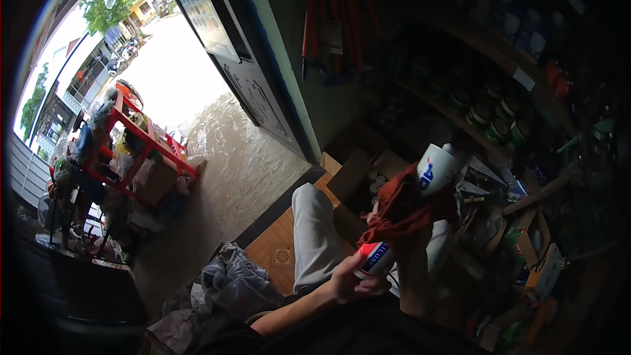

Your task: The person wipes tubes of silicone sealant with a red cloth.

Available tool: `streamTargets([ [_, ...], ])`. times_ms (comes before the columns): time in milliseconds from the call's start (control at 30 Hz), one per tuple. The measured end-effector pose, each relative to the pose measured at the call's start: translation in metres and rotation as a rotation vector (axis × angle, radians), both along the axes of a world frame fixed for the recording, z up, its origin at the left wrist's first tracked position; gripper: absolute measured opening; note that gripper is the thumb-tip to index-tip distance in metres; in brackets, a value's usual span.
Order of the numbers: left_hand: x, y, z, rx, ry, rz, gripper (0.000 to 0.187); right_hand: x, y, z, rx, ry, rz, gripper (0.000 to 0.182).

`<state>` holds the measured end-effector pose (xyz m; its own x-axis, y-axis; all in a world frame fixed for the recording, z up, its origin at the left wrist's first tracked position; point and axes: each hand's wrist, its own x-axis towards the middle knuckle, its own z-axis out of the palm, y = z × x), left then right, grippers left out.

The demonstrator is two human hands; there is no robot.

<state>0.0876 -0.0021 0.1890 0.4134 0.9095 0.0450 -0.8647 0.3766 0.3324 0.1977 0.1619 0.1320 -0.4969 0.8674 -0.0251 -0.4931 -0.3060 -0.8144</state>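
Note:
A white silicone cartridge with blue lettering tilts up to the right in front of me, its capped end uppermost. Its lower end carries a red and blue label reading "SILICON"; cloth hides the middle, though the two ends look like one cartridge. My left hand is closed around the lower end. A reddish-brown cloth is bunched about the middle and upper part. My right hand is mostly covered by this cloth, with a few fingertips showing at its left edge, gripping the cloth against the cartridge.
Crumpled grey plastic bags lie left of my knee. Open cardboard boxes stand beyond it. Dim shelves with several green cans and small boxes are on the right. A red rack stands outside the doorway.

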Motion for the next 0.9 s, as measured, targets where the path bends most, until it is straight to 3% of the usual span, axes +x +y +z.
streamTargets([
  [133,-0.005,0.0,-0.016,0.124,-0.099,-0.061,0.076,-0.012,-0.005,-0.077,0.224,-0.289,0.171,0.084],
  [200,-0.029,0.004,-0.02,0.264,0.524,-0.186,0.081,0.001,-0.013,-0.097,0.36,-0.401,0.195,0.085],
  [233,-0.046,0.005,-0.026,0.226,0.676,-0.276,0.08,0.01,-0.015,-0.1,0.41,-0.404,0.188,0.085],
  [267,-0.06,0.003,-0.036,0.598,1.366,0.034,0.066,0.018,-0.02,-0.086,0.446,-0.375,0.178,0.085],
  [300,-0.083,0.008,-0.026,0.54,1.364,-0.167,0.058,0.019,-0.025,-0.056,0.453,-0.3,0.165,0.086],
  [333,-0.083,0.001,-0.018,0.112,1.249,0.209,0.055,0.016,-0.028,-0.01,0.474,-0.26,0.159,0.08],
  [367,-0.09,0.007,-0.005,0.014,1.087,0.454,0.063,0.013,-0.031,0.035,0.494,-0.22,0.154,0.075],
  [400,-0.091,0.015,0.002,-0.036,0.872,0.698,0.069,0.009,-0.036,0.056,0.713,-0.452,0.086,0.065],
  [433,-0.085,0.024,0.012,0.075,0.809,0.854,0.073,0.003,-0.041,0.073,0.935,-0.68,0.017,0.056],
  [467,-0.074,0.032,0.03,0.092,0.849,0.885,0.069,-0.005,-0.044,0.083,1.162,-0.897,-0.053,0.046],
  [533,-0.051,0.043,0.064,0.121,0.941,0.951,0.059,-0.022,-0.052,0.085,1.309,-0.849,-0.091,0.03],
  [633,-0.052,0.057,0.057,-0.093,1.08,0.93,0.04,-0.027,-0.074,0.079,0.927,-0.81,-0.015,0.029],
  [733,-0.053,0.061,0.062,-0.042,0.976,0.888,0.027,-0.027,-0.074,0.065,1.07,-0.735,0.064,0.044],
  [833,-0.062,0.058,0.074,0.02,0.865,0.771,0.027,-0.02,-0.079,0.063,1.1,-0.68,0.144,0.045],
  [900,-0.065,0.057,0.086,0.037,0.656,0.756,0.027,-0.012,-0.086,0.063,1.071,-0.642,0.201,0.045],
])
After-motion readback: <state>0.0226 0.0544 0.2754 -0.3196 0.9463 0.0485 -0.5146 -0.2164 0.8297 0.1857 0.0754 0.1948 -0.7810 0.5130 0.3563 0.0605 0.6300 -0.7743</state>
